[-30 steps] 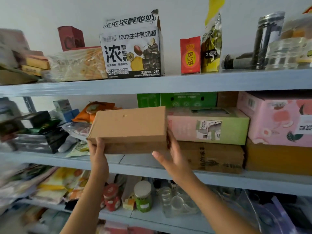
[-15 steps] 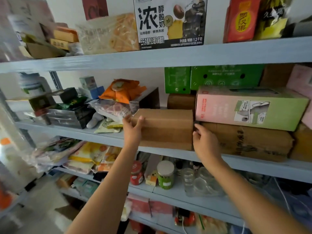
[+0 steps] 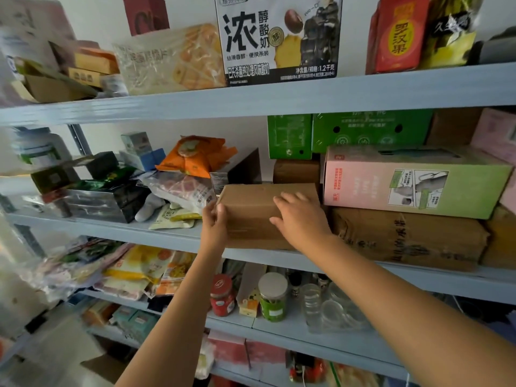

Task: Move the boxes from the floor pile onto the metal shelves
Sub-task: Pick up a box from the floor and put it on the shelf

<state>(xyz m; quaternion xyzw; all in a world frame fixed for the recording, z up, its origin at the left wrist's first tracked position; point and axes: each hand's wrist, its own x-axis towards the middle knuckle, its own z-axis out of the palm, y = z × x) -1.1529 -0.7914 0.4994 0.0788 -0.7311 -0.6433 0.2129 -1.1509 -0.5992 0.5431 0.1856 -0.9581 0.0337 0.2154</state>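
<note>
Lying lengthwise along the shelf (image 3: 139,233), the cardboard box (image 3: 251,213) has left hand (image 3: 213,220) gripping its end, right hand (image 3: 303,219) pressed flat

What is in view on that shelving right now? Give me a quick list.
metal shelves: several tiers, grey-blue, across the view
cardboard box: 1, plain brown, middle tier front, under both hands
pink-and-green box: 1, two-tone, on the parcel
parcel: 1, brown, middle tier, right of the cardboard box
green cartons: 2, green, middle tier back
orange bag: 1, orange, middle tier, left of centre
yoghurt carton: 1, white and black, top tier
red packet: 1, red, top tier right
red jar: 1, red, lower tier
green jar: 1, green, white lid, beside it
left hand: 1, grips the box's left end
right hand: 1, flat on the box's front
</note>
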